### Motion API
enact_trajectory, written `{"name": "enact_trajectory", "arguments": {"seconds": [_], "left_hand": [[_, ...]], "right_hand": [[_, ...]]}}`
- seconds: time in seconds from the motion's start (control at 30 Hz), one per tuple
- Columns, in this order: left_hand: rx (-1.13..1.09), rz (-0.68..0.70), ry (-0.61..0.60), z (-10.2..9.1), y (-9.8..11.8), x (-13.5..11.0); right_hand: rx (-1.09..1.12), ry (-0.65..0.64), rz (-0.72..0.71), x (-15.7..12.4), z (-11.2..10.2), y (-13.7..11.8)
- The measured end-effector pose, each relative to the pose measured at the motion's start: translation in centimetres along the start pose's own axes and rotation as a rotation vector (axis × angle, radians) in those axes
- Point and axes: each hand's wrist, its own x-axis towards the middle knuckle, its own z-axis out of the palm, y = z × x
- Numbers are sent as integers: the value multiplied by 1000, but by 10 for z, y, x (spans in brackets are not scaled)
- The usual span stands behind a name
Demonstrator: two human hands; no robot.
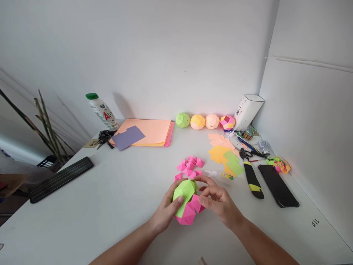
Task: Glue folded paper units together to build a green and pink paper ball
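Above the front of the white table (124,206), my left hand (167,206) is wrapped around a faceted paper ball (184,191), green on top and pink below, its thumb pressing on the green side. An opening shows on the ball's right side. There my right hand (220,202) pinches a folded pink paper piece (197,204) at the edge, thumb and fingertips close together. Just beyond the ball lies a pile of small folded pink pieces (190,165). A glue tube (220,176) with a pale nozzle lies behind my right fingers, partly hidden.
Finished paper balls (198,122) line the wall. Loose paper cutouts (220,156), a cutter (252,180), scissors (245,154) and a phone (278,186) lie right. Coloured sheets (154,130), keys (104,137), a bottle (102,112) and another person's hand (12,184) are left.
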Motion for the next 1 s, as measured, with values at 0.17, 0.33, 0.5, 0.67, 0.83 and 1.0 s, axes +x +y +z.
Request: {"name": "enact_trajectory", "arguments": {"seconds": [0.17,0.33,0.5,0.67,0.83,1.0], "left_hand": [[9,0,-6,0,1,0],[-4,-26,-26,1,3,1],[-12,-22,-42,2,5,1],[3,-24,-42,2,6,1],[40,-30,-48,2,6,1],[63,-24,-46,3,8,0]], "right_hand": [[-18,0,3,0,0,-1],[-73,9,-5,-1,0,-3],[-95,7,-15,-1,-1,-3],[-84,-3,-10,0,-1,-2],[-86,-4,8,1,-2,0],[-91,-15,29,1,-3,-3]]}}
